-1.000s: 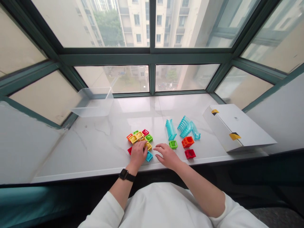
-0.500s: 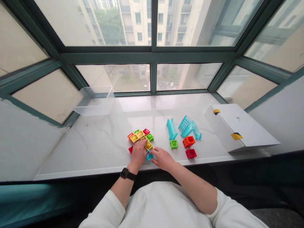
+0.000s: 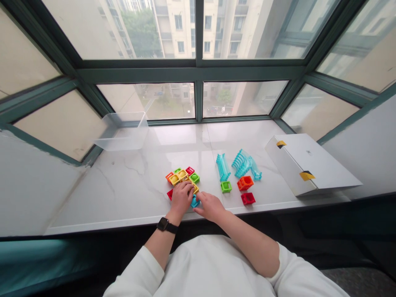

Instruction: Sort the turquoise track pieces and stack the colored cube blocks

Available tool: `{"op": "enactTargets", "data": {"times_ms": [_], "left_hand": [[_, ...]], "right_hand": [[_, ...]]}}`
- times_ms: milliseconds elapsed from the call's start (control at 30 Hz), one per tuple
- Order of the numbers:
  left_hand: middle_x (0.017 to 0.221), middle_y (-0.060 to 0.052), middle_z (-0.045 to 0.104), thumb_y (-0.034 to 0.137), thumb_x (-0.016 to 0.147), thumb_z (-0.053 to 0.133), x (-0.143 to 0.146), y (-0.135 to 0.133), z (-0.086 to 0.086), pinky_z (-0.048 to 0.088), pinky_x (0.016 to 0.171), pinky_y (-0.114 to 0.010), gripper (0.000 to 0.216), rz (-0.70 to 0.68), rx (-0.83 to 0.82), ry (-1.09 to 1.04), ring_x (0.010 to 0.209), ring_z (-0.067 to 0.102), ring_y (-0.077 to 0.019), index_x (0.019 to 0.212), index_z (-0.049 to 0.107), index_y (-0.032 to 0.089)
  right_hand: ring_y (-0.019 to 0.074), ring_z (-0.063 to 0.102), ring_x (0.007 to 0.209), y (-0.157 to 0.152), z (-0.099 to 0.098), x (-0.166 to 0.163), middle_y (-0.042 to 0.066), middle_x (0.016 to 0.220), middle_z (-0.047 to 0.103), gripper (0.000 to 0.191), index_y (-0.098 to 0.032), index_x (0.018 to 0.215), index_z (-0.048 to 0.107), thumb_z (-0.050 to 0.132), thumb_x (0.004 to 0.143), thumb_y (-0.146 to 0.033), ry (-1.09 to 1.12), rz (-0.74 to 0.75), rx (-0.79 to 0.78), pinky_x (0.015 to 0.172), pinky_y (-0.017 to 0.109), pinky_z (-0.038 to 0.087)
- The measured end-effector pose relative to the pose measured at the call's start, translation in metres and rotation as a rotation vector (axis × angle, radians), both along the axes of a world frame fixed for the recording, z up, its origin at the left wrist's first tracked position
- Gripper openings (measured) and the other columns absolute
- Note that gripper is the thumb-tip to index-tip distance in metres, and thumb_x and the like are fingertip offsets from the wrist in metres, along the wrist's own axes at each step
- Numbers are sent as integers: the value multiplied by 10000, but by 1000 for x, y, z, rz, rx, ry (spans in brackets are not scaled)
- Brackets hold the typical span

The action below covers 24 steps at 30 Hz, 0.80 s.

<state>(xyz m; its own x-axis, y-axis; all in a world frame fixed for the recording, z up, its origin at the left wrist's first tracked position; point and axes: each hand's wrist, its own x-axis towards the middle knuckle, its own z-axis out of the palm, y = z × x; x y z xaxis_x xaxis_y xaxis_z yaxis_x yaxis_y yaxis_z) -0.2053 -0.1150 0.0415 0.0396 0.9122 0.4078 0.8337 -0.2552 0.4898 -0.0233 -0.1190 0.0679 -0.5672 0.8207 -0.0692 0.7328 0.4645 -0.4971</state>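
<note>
A cluster of square toy building blocks lies near the front edge of the sill, with yellow blocks (image 3: 174, 179), green blocks (image 3: 194, 177), red and orange ones. My left hand (image 3: 181, 199) has its fingers curled over the near side of this cluster, on a yellow block (image 3: 196, 188) that they partly cover. Between my hands, at the cluster's near end, is a blue block (image 3: 194, 202). My right hand (image 3: 212, 207) grips the blue block from the right with thumb and fingers. The left fingertips are partly hidden from view.
Right of the cluster stand a loose green block (image 3: 226, 187), an orange block (image 3: 245, 182) and a red block (image 3: 248, 198). Behind them lie clear blue track pieces (image 3: 223, 167). A clear plastic bin (image 3: 123, 142) stands back left, a white box (image 3: 312, 165) at right.
My right hand has shifted slightly at the blue block, which shows a little more now. My left fingers reach further over the yellow block. The loose blocks stay put.
</note>
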Motion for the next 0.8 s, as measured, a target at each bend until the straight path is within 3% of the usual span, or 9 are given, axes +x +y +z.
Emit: {"op": "enactTargets", "data": {"times_ms": [300, 467, 600, 800], "left_hand": [[1118, -68, 745, 186, 968, 625, 1, 0, -1, 517, 979, -446, 113, 17, 5, -6, 1056, 672, -259, 977, 730, 227], [1118, -79, 741, 136, 961, 581, 0, 0, -2, 520, 982, -449, 176, 0, 2, -10, 1065, 667, -264, 1007, 726, 226], [1124, -82, 740, 123, 952, 570, -1, 0, -4, 525, 984, -461, 201, -10, -4, -10, 1072, 667, -271, 1030, 723, 229], [1103, -77, 742, 109, 914, 586, -1, 0, -5, 529, 971, -452, 215, -11, -7, 2, 1059, 672, -272, 1019, 721, 239]], "right_hand": [[230, 675, 902, -5, 0, -9, 61, 1035, 710, 246, -214, 1031, 611, 717, 874, -371, -54, -20, 49, 746, 304, 443], [206, 650, 843, -2, -2, 2, 44, 977, 686, 176, -222, 979, 590, 675, 849, -304, 17, -98, 12, 740, 297, 444], [180, 657, 824, 7, -2, 23, 24, 994, 683, 235, -235, 1060, 572, 660, 842, -247, 256, -195, -130, 780, 304, 496], [204, 686, 1009, 20, 10, 45, 52, 1134, 685, 536, -246, 1367, 553, 654, 841, -264, 793, -316, -422, 952, 382, 551]]}}
